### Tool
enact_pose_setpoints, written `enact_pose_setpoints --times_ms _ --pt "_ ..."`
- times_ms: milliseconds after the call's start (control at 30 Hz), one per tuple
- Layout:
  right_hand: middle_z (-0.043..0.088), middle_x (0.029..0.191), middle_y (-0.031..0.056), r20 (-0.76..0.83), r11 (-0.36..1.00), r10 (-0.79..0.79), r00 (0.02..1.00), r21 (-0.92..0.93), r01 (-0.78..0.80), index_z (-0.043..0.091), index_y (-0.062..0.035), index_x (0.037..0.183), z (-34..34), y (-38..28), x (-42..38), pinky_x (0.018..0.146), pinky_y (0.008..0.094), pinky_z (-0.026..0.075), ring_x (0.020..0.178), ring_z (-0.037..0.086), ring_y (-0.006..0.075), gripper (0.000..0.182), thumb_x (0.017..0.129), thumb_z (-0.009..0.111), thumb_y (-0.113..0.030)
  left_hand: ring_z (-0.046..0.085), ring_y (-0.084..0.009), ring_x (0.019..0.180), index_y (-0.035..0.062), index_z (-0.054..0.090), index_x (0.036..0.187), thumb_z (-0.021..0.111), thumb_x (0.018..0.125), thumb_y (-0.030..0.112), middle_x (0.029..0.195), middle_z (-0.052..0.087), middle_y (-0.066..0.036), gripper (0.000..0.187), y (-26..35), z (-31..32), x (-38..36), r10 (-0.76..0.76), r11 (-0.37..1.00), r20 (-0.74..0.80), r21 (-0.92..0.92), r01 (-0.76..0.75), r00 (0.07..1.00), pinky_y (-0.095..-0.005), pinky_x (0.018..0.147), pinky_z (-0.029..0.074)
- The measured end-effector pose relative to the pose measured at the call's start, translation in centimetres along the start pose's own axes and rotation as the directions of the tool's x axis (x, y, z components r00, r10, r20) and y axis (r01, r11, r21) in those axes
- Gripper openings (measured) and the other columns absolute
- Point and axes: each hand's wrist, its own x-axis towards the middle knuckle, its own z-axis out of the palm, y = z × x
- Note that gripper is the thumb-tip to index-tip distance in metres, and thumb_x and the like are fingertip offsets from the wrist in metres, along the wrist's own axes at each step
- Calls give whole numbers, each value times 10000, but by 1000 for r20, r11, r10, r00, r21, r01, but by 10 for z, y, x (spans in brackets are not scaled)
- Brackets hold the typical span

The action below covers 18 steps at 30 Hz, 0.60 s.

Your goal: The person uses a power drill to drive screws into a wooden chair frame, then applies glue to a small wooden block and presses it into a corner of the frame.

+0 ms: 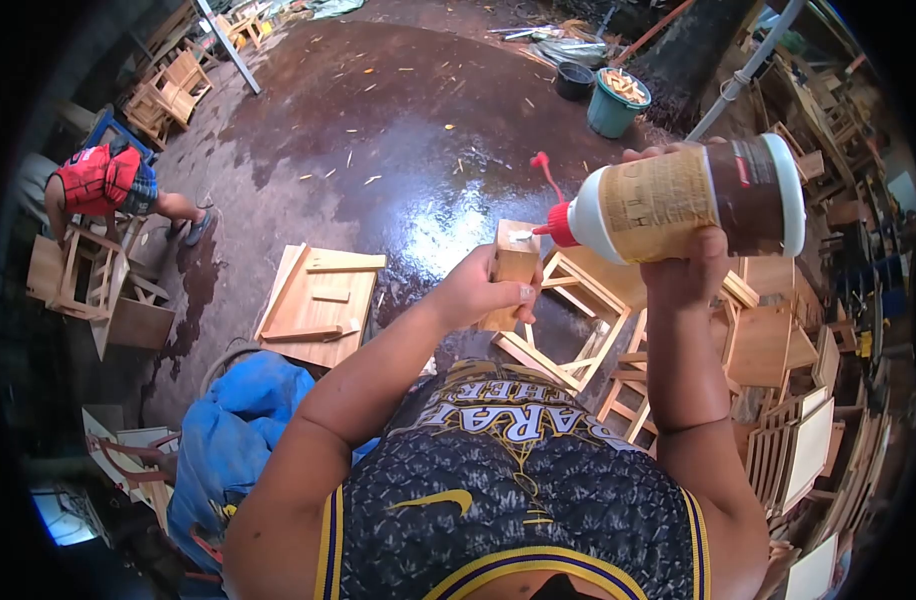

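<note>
My left hand [486, 288] is wrapped round a short wooden block [516, 262], held upright in front of my chest. White glue [521, 236] lies on the block's top end. In my right hand [686, 250] is a large glue bottle [693, 200], tipped sideways with its red nozzle pointing left. The nozzle tip is right at the glue on the block; whether it touches cannot be made out. A red cap dangles from the nozzle by a thin strip.
A wooden panel with strips [323, 305] and a wooden frame [578, 315] lie on the floor ahead. Blue cloth [233, 430] is at lower left. Another person [103, 180] bends over a stool at far left. Stacked wooden parts [793, 450] stand right.
</note>
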Motion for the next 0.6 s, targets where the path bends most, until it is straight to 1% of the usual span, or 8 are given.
enact_pose_setpoints --times_ms 100,167,267,367,433,500,533,600 --pt "553 1180 233 -19 990 56 998 -128 -58 438 49 1254 12 15 0 912 482 502 1067 591 348 786 704 803 -378 609 -173 674 -1 520 997 647 782 87 819 560 -96 264 8 -16 -9 -37 997 0 73 37 999 -381 711 564" --pt "553 1190 230 -12 979 -10 1000 -205 7 439 44 1259 18 21 7 943 471 481 1095 578 338 744 749 744 -405 612 -172 678 2 519 1004 645 781 94 826 561 -97 272 12 -29 -13 -29 1000 17 11 29 999 -383 714 564" --pt "540 1172 193 -257 992 78 963 113 -50 426 14 1270 24 33 14 977 466 453 1085 570 340 670 830 610 -456 617 -175 685 9 517 1018 644 780 103 834 564 -96 285 16 -39 -22 -41 996 25 -74 43 999 -386 726 563" --pt "572 1141 194 -392 988 137 910 114 -99 455 -1 1242 33 59 13 975 455 456 1069 581 332 600 841 608 -421 620 -181 692 12 514 1026 648 779 107 834 563 -92 297 17 -47 -23 -41 995 69 -87 47 997 -388 738 562" --pt "607 1108 165 -407 985 147 902 147 -94 494 -26 1209 28 75 12 968 448 462 1055 592 315 532 848 611 -399 621 -183 695 14 511 1027 652 778 109 832 561 -90 302 17 -52 -24 -34 995 113 -91 44 993 -389 741 562" --pt "621 1105 128 -546 950 236 804 304 -73 525 -51 1186 21 82 14 968 445 464 1044 599 298 492 843 629 -387 622 -195 721 27 509 1042 657 787 123 828 564 -87 310 17 -56 -27 -62 993 117 -92 73 991 -414 786 543" --pt "629 1103 102 -560 950 242 792 303 -76 545 -70 1163 18 80 16 962 450 469 1044 602 288 458 839 640 -380 622 -195 721 27 509 1042 657 787 123 828 564 -87 310 15 -59 -28 -65 992 118 -98 77 991 -414 786 543" --pt "629 1103 103 -584 948 238 776 312 -56 546 -73 1161 9 74 19 961 452 470 1044 602 290 455 837 644 -377 606 -207 764 46 508 1028 645 815 199 823 569 -86 295 11 -65 -32 -22 964 82 -261 43 996 -415 812 514"
